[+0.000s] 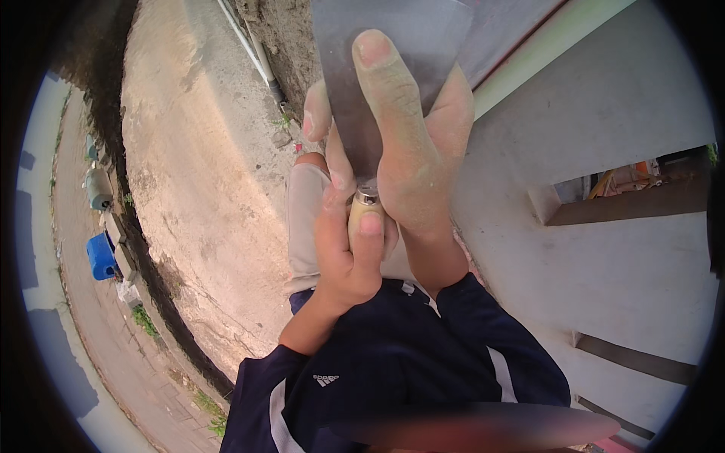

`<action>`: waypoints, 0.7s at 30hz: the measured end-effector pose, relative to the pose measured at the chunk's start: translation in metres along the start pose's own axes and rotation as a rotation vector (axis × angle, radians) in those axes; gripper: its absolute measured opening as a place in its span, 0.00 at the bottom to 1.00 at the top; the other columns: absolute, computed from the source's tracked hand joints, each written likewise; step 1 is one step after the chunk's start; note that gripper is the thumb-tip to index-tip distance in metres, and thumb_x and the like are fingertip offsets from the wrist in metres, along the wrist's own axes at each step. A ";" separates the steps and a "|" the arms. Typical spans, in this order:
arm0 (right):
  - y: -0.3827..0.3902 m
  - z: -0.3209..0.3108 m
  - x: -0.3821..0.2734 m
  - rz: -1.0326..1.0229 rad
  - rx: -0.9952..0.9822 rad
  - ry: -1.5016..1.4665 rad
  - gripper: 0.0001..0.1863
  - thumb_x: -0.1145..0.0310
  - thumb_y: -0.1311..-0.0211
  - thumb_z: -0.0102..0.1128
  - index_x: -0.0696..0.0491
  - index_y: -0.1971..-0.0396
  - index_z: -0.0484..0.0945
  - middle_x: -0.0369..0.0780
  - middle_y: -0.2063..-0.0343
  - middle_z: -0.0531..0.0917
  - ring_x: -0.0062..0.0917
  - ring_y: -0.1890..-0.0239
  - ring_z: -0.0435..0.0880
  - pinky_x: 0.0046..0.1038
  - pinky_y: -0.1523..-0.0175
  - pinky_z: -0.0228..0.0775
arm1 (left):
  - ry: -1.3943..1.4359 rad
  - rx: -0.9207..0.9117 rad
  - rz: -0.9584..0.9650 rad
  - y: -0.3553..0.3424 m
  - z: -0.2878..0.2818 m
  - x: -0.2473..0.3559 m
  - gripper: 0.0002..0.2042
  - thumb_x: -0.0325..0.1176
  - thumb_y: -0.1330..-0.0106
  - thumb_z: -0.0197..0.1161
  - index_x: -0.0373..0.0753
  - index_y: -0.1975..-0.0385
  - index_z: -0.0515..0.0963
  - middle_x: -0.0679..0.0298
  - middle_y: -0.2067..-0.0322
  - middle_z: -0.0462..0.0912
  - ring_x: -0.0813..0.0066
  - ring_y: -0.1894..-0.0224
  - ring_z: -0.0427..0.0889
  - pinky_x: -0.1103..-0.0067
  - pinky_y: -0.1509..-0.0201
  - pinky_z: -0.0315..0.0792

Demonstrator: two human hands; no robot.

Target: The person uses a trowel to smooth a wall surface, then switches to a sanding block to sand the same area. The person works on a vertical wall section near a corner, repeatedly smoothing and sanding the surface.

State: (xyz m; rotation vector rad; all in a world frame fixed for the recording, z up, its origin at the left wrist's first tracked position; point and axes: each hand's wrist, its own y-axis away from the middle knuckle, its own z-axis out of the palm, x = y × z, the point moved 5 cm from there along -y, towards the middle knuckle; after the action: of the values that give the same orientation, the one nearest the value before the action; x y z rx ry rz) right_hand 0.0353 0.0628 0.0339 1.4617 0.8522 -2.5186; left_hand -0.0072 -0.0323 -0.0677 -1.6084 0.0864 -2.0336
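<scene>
Before my chest I hold a putty knife [349,98] with a broad grey metal blade pointing away from me. My left hand [343,253] is closed round its pale handle, the thumb lying along the top just below the metal collar. My right hand [415,151], coated in pale dust, grips the blade, its thumb pressed flat on the upper face. Fingertips show past the blade's left edge, while the rest of those fingers are hidden behind it. The blade's far end runs out of the picture's top edge.
A grey wall [521,204] with a recessed opening [627,185] rises close on my right. To the left lies rough concrete ground [204,166] with a dark gutter at its edge. Beyond stands a blue container [100,257]. A thin pipe [253,45] runs along the ground ahead.
</scene>
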 end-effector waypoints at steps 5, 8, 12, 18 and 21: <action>0.023 -0.038 -0.001 -0.024 0.309 0.112 0.18 0.60 0.27 0.51 0.63 0.57 0.73 0.44 0.75 0.81 0.20 0.83 0.74 0.20 0.78 0.67 | -0.431 -0.180 0.295 0.001 0.016 0.000 0.24 0.31 0.27 0.54 0.24 0.36 0.63 0.50 0.69 0.82 0.63 0.71 0.83 0.75 0.64 0.75; 0.015 -0.059 0.008 -0.337 0.433 0.407 0.22 0.63 0.28 0.57 0.65 0.45 0.67 0.42 0.65 0.82 0.17 0.71 0.78 0.18 0.67 0.70 | -0.343 -0.165 0.048 0.003 0.023 -0.015 0.25 0.32 0.26 0.51 0.23 0.35 0.61 0.54 0.63 0.80 0.70 0.66 0.79 0.77 0.59 0.73; 0.014 -0.078 0.008 -0.316 0.319 0.411 0.29 0.66 0.30 0.63 0.62 0.38 0.60 0.42 0.59 0.81 0.16 0.70 0.79 0.19 0.72 0.70 | -0.278 -0.159 0.007 0.004 0.027 -0.016 0.25 0.31 0.25 0.48 0.23 0.33 0.58 0.60 0.65 0.76 0.79 0.69 0.73 0.81 0.62 0.69; 0.016 -0.053 0.012 0.173 0.159 0.073 0.16 0.58 0.30 0.62 0.55 0.72 0.77 0.33 0.82 0.76 0.15 0.84 0.71 0.21 0.78 0.62 | -0.243 -0.129 0.033 0.007 0.033 -0.014 0.26 0.33 0.23 0.47 0.24 0.32 0.55 0.62 0.68 0.73 0.83 0.76 0.67 0.84 0.71 0.63; 0.014 -0.048 0.006 0.142 0.270 0.076 0.15 0.58 0.31 0.63 0.55 0.70 0.77 0.33 0.82 0.76 0.15 0.83 0.72 0.20 0.78 0.61 | -0.195 -0.128 0.008 0.012 0.036 -0.010 0.26 0.35 0.22 0.46 0.24 0.32 0.54 0.61 0.67 0.74 0.82 0.75 0.69 0.84 0.70 0.64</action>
State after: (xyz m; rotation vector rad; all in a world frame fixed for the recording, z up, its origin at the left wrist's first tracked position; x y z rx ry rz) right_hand 0.0738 0.0768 0.0055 1.6384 0.4096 -2.5623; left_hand 0.0314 -0.0284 -0.0705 -1.8741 0.1536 -1.8870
